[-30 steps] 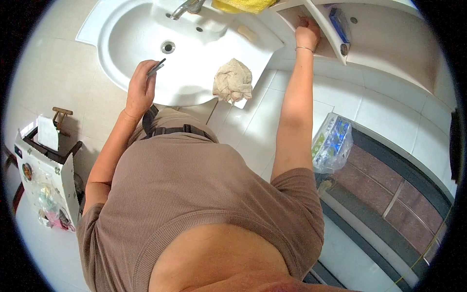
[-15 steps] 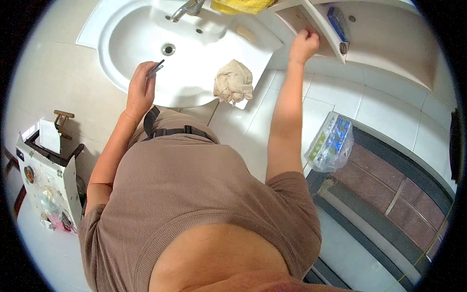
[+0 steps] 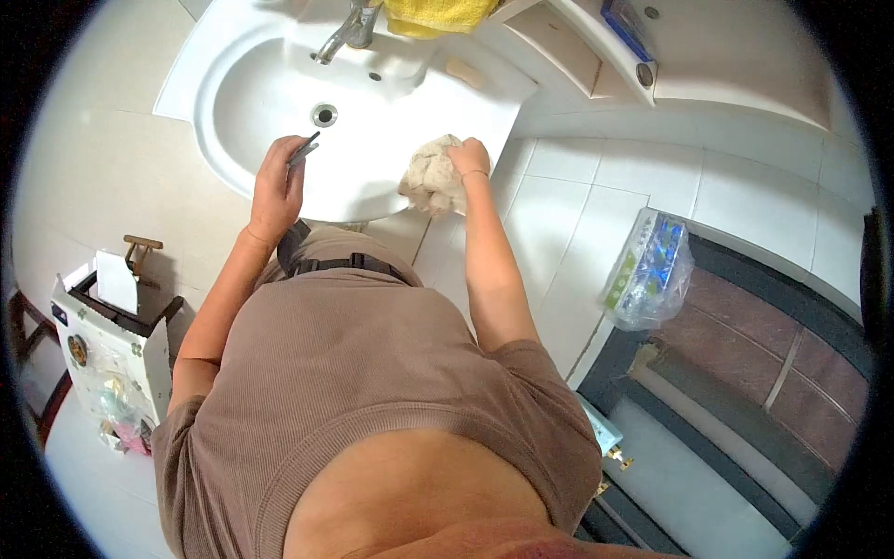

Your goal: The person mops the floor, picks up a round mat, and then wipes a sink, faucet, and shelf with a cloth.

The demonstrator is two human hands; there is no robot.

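Note:
Over the near left rim of the white sink (image 3: 212, 112), my left hand (image 3: 277, 186) is closed on a small dark, slim item (image 3: 304, 149) whose exact kind I cannot make out. My right hand (image 3: 469, 158) is at the right side of the sink top, its fingers pinched on the edge of a crumpled beige cloth (image 3: 432, 177). The cloth lies on the counter near its front edge. A pale bar, perhaps soap (image 3: 464, 73), rests behind it.
A metal faucet (image 3: 350, 35) and a yellow towel (image 3: 438, 15) are at the back. An open shelf (image 3: 736, 65) holds a blue box (image 3: 626, 30) at the upper right. A plastic-wrapped pack (image 3: 649, 270) sits on the right ledge; a white cabinet (image 3: 112, 354) stands left.
My right hand has moved left and down from the shelf to the cloth and taken hold of it. My left hand still holds the dark item. The view has shifted slightly.

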